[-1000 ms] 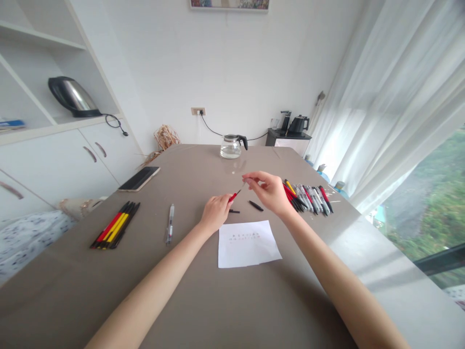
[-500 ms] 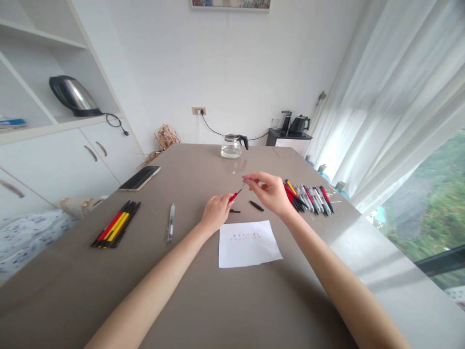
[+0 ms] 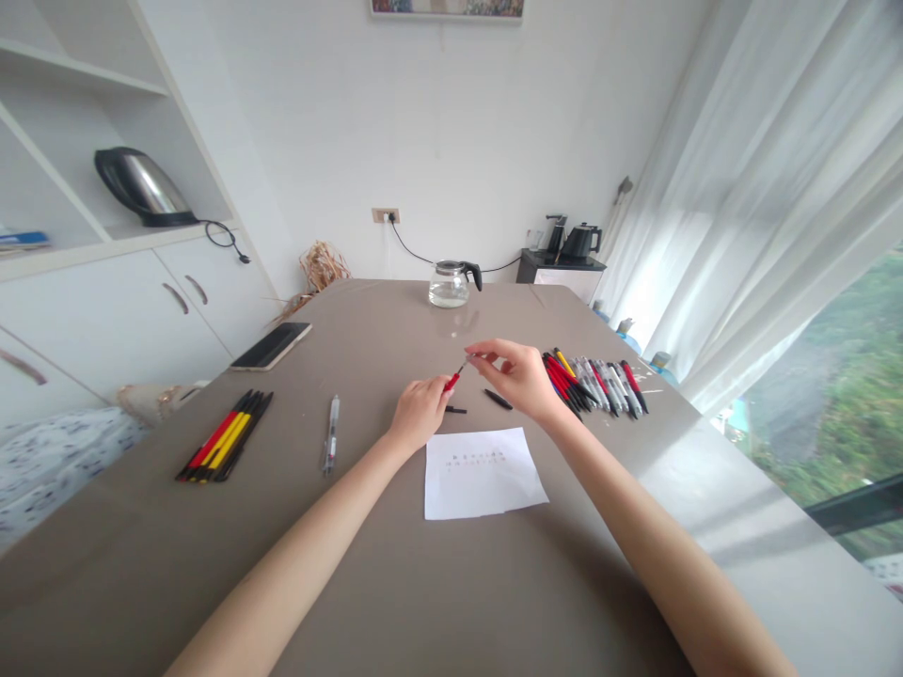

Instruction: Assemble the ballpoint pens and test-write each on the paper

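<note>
My left hand [image 3: 418, 412] is closed around a red pen barrel [image 3: 451, 384], its end poking out past my fingers. From that end a thin pen refill [image 3: 461, 368] slants up to the right. The fingertips of my right hand [image 3: 520, 378] pinch the refill's far end, where something small and clear shows. Below them on the table lie a black pen part [image 3: 498, 399] and a small dark piece [image 3: 457, 410] beside my left fingers. A sheet of white paper [image 3: 486, 494] with handwriting rests just in front of both hands.
A row of pens [image 3: 599, 385] lies to the right, partly behind my right hand. Red, yellow and black pens [image 3: 226, 437] form a bunch at left, near a clear pen [image 3: 331, 432]. A phone [image 3: 272, 346] and a glass pot [image 3: 450, 285] stand farther back.
My right hand has moved slightly left and down, closer to my left hand. Less of the refill shows between them. My left hand has barely moved.
</note>
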